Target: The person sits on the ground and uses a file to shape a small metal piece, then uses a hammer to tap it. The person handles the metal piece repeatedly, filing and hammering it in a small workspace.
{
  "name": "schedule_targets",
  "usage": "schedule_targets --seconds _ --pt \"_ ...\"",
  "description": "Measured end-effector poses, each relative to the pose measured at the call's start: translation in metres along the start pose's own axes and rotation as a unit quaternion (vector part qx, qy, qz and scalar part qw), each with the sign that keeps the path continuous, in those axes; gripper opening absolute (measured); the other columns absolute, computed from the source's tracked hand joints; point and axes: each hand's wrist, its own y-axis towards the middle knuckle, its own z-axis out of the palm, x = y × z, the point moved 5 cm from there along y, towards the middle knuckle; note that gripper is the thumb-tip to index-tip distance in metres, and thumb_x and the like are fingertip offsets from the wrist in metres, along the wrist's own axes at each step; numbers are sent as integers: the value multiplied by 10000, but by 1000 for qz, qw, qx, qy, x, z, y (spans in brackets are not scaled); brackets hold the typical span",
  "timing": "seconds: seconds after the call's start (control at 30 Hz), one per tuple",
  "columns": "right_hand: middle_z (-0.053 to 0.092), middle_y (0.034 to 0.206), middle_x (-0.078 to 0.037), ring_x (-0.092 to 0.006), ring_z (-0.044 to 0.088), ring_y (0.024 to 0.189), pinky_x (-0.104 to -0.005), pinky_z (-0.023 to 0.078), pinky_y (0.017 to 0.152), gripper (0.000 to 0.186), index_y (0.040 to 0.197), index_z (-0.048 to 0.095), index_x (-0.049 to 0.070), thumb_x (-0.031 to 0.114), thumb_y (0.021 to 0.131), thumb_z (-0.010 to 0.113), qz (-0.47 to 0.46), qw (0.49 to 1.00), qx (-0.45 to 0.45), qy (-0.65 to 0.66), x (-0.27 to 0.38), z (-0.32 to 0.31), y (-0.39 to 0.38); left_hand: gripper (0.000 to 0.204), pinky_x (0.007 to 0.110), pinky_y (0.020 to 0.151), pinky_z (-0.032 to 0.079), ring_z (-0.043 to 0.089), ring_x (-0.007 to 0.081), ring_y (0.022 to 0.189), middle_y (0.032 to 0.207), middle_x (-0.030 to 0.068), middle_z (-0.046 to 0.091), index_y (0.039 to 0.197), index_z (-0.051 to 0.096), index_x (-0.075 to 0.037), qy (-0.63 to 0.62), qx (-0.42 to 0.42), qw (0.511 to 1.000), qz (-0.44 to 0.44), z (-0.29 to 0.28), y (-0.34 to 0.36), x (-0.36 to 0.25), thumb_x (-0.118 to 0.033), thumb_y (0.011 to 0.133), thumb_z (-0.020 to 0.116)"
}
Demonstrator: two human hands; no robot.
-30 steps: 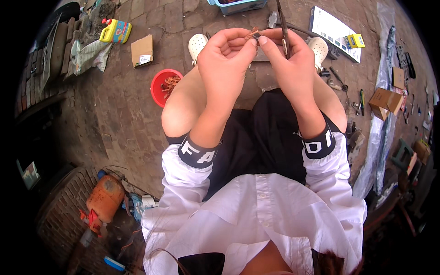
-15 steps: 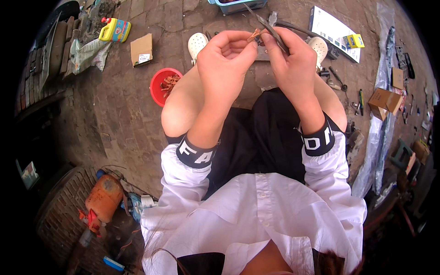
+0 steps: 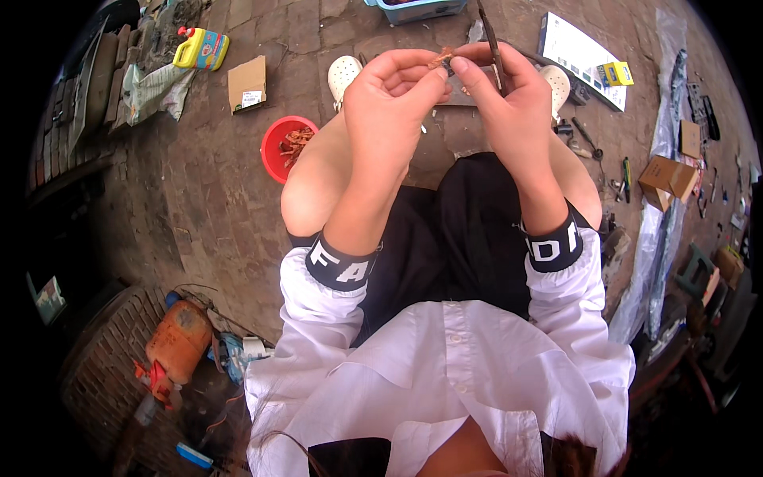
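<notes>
Left hand (image 3: 389,99) pinches a reddish-brown piece (image 3: 440,58) between thumb and curled fingers, raised in front of the knees; right hand (image 3: 509,95) meets it there with thumb and fingertips, gripping a dark, narrow tool (image 3: 490,40) that points away from the body. Whether the tool touches the piece, I cannot tell. From the left, an orange tank (image 3: 180,338) lies near a yellow jug's (image 3: 201,50) side of the floor, then come a cardboard piece (image 3: 248,82), a red bowl (image 3: 271,153) holding reddish-brown strips (image 3: 295,145) beside the left knee, a blue basin (image 3: 423,13), a small yellow box (image 3: 615,74) and a brown carton (image 3: 666,180).
</notes>
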Motion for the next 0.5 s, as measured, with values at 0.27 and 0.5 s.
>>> schedule_targets --seconds 0.27,0.5 --pt "659 782 -1 -17 500 640 -194 389 539 169 971 667 10 166 909 686 110 988 -71 80 -13 -6 -4 165 265 712 566 673 135 758 866 93 695 1015 634 53 7 -4 1000 -4 3 0 1 8 859 664" --pt "695 798 -7 -8 501 624 -181 350 514 149 913 703 10 157 892 697 82 995 -59 -10 -4 -11 0 154 272 708 567 673 139 751 857 85 689 1017 635 48 19 -11 1000 12 -1 1 -1 16 867 650"
